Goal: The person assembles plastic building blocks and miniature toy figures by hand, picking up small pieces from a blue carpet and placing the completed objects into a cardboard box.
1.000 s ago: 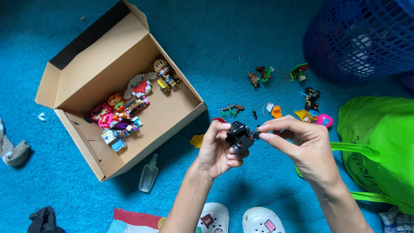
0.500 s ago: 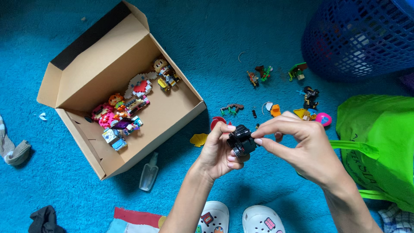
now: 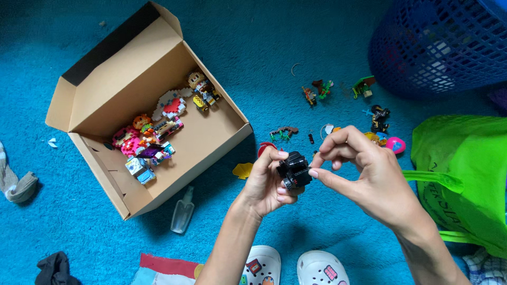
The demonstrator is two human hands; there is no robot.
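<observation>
Cardboard makes up the open box on the blue carpet, upper left, with its flaps folded out. Inside it lie several small brick figures in a loose row from the far corner toward the near wall: pink, white, orange and yellow ones, and a pale blue one nearest. A blue mesh basket stands at the top right, cut off by the edge; pale shapes show through its wall, too dim to name. A green bag lies at the right, partly out of view.

Both hands meet over the carpet, in front of the box. The left hand has its grip closed on a small black toy, thumb below and fingers behind. The right hand pinches the toy's right end between thumb and forefinger. The toy is blocky, its long axis running roughly up and down in view, slightly tilted; which end is its front I cannot tell, and the fingers hide its back.

More small toys lie scattered on the carpet beyond the hands. A clear bottle lies just below the box, and two white clogs show at the bottom edge.
</observation>
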